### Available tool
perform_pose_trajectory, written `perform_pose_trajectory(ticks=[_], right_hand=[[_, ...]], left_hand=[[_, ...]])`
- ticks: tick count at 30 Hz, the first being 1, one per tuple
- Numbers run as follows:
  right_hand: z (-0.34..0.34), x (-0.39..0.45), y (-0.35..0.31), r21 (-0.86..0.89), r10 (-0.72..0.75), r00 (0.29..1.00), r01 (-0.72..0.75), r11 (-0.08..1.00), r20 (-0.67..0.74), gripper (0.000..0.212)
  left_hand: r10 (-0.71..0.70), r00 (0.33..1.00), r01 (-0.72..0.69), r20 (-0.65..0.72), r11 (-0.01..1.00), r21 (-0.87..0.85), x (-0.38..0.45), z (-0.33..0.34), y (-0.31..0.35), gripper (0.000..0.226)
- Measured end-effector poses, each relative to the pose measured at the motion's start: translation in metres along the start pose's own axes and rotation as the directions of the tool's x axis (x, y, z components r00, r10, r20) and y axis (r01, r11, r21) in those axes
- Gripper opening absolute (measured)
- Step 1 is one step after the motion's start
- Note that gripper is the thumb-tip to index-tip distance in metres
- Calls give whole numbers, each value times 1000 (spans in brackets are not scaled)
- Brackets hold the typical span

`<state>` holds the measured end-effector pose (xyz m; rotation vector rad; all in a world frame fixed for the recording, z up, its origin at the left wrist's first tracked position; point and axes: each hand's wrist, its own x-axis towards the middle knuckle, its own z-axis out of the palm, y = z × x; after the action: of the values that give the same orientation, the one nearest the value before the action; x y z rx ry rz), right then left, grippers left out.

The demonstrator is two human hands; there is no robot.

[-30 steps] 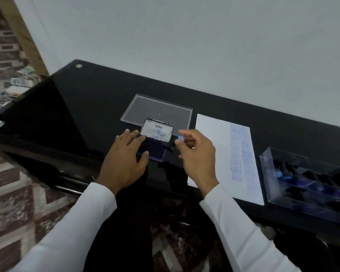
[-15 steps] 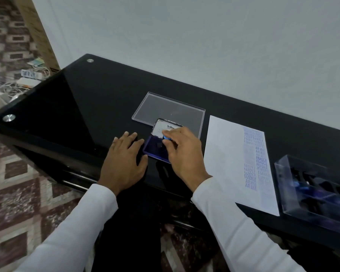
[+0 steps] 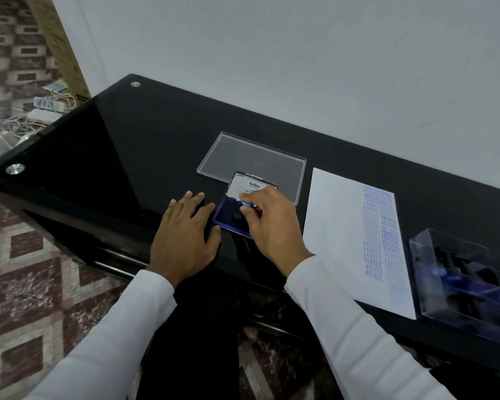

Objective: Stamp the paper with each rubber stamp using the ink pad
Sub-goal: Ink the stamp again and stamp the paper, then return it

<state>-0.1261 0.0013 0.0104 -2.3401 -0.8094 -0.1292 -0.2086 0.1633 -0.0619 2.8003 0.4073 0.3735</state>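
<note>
Near the front edge of the black table [image 3: 156,157], about midway along it, the ink pad [image 3: 228,219] lies open with its lid raised toward the wall, and a small rubber stamp [image 3: 238,216] with a blue top stands on the inked surface. The right hand [image 3: 272,226] pinches the stamp from above with curled fingertips, while the left hand [image 3: 185,232] lies flat with straight fingers on the table just beside the pad's left edge, its thumb at the pad's near corner. To the right, the paper [image 3: 338,226] already bears columns of blue impressions, with bare space on its left half. Beyond the pad lies a clear lid [image 3: 243,154]; at the right end sits a clear box [image 3: 459,284] of stamps. The risk from here, I judge, is uneven inking if the stamp tilts, or the light pad sliding, since the left hand only borders it.
</note>
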Motion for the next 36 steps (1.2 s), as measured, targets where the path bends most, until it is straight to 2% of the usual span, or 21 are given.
perform_pose_trajectory(ticks=[5,14,24,31,36], right_hand=[[-3,1,-1,17,21,999,-21,1000,25,11],[-3,8,2,-28,18,999,-17,999,39,28],[-10,9,-1,31,72,995,-74,997,69,15],[-9,15,-1,0,57,995,-57,998,86,27],[-9,16,-1,-1,63,994,-64,998,84,28]], left_hand=[[-3,1000,3,-7,1000,8,0,1,0,58],[0,1000,0,-2,1000,16,0,2,-1,59],[-12,1000,11,17,1000,17,1,2,-1,59],[-18,1000,17,16,1000,24,1,2,-2,62],[-11,1000,10,10,1000,17,1,2,-1,60]])
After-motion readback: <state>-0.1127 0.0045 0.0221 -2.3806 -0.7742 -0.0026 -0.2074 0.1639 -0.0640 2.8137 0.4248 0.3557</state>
